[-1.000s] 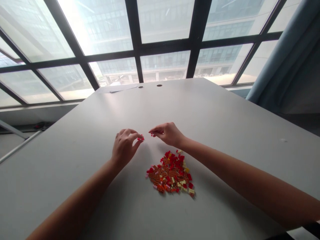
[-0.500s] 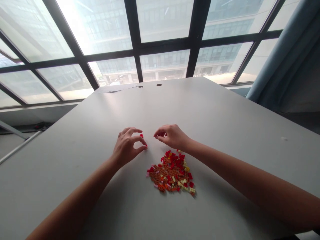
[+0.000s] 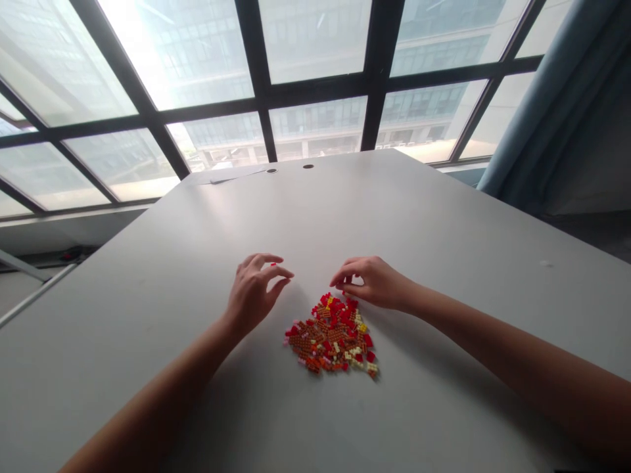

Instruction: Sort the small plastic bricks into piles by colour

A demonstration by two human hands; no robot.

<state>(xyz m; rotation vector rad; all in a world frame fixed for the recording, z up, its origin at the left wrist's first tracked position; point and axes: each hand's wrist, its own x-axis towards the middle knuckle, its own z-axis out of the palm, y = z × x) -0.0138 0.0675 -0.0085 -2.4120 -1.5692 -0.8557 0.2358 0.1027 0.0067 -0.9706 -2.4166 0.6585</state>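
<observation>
A pile of small bricks (image 3: pixel 332 335), red, orange, brown and cream, lies on the grey table (image 3: pixel 444 223) in front of me. My left hand (image 3: pixel 254 292) rests left of the pile with its fingers loosely curled and apart, and nothing sits between thumb and forefinger. A tiny red brick (image 3: pixel 273 265) shows just behind those fingers; I cannot tell whether it touches them. My right hand (image 3: pixel 374 282) is at the pile's far edge. Its thumb and forefinger are pinched together just above the topmost red bricks. What they pinch, if anything, is too small to see.
Two round cable holes (image 3: pixel 308 166) and a flat sheet (image 3: pixel 231 176) lie at the table's far edge under a big window. A blue curtain (image 3: pixel 542 118) hangs at the right. The table's left edge drops to the floor.
My right hand has moved right and back towards me, from beside the left hand to the pile's far edge. My left hand's pinch on a red brick has loosened and its fingers have spread.
</observation>
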